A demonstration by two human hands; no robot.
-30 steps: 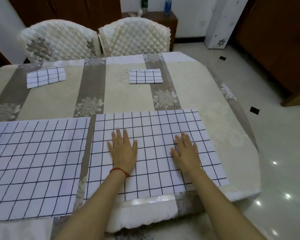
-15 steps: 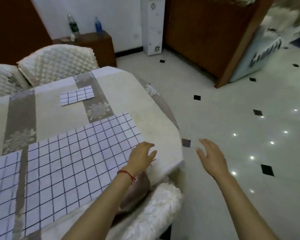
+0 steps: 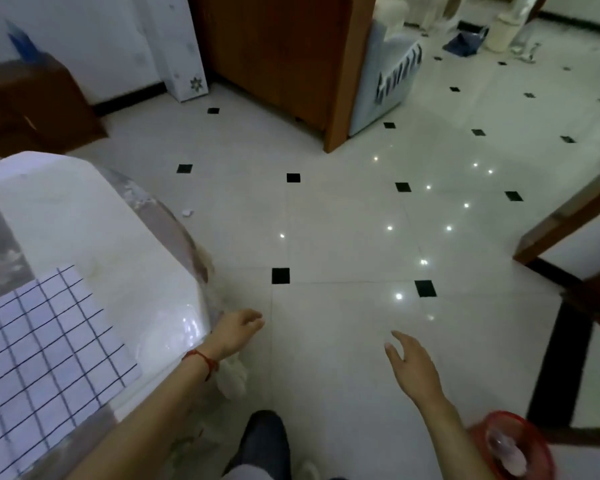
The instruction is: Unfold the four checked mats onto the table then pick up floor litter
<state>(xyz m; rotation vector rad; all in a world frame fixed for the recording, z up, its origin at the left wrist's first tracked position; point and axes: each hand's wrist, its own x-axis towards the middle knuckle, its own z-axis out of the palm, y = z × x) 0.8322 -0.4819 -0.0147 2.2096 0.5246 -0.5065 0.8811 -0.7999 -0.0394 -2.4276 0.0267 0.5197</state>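
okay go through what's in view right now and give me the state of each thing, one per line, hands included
checked mat: unfolded, lying flat on the table
table: covered with a cloth, corner in view
left hand: off the table's corner, fingers loosely curled, holding nothing
right hand: out over the floor, fingers relaxed, holding nothing
white scrap: lying on the floor by the table
red basket: on the floor, something pale inside

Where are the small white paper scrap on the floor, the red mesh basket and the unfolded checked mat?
small white paper scrap (image 3: 186, 212): head view, its middle.
red mesh basket (image 3: 534, 432): head view, right rim.
unfolded checked mat (image 3: 45, 344): head view, middle of its visible part.
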